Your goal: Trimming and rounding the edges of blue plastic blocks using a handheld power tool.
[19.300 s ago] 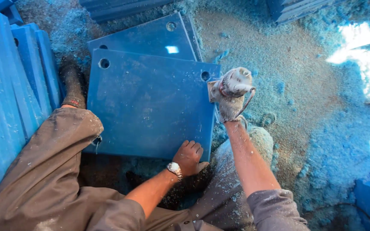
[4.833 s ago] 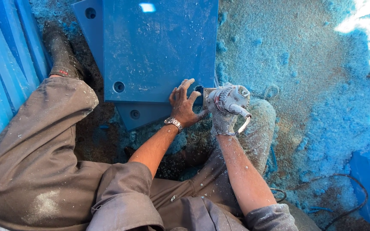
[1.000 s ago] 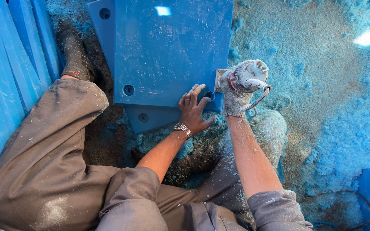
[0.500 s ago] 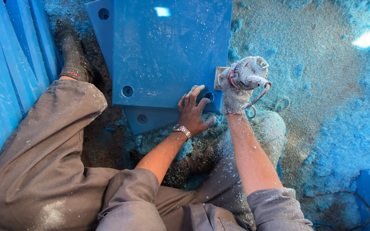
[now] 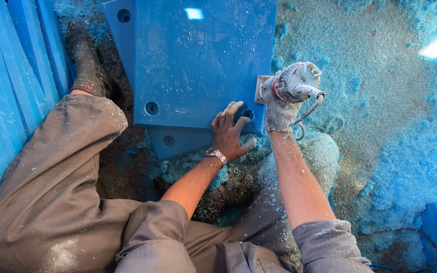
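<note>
R hand (image 5: 279, 108) clenched on power tool (image 5: 294, 83) at blue panel (image 5: 203, 65) edge; L hand (image 5: 230, 132) flat, released, beside corner hole (image 5: 247, 115). Shavings everywhere; edge work looks well along.

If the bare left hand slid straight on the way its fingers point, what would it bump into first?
The left hand lies flat on the top blue panel, fingers pointing up and slightly right. Just ahead of its fingertips is the round corner hole; beyond that, probably only bare panel surface.

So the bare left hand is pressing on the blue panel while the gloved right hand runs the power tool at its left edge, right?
Not quite: the head view shows the power tool in the gloved right hand at the blue panel's right edge, not its left. The bare left hand does press on the panel.
</note>
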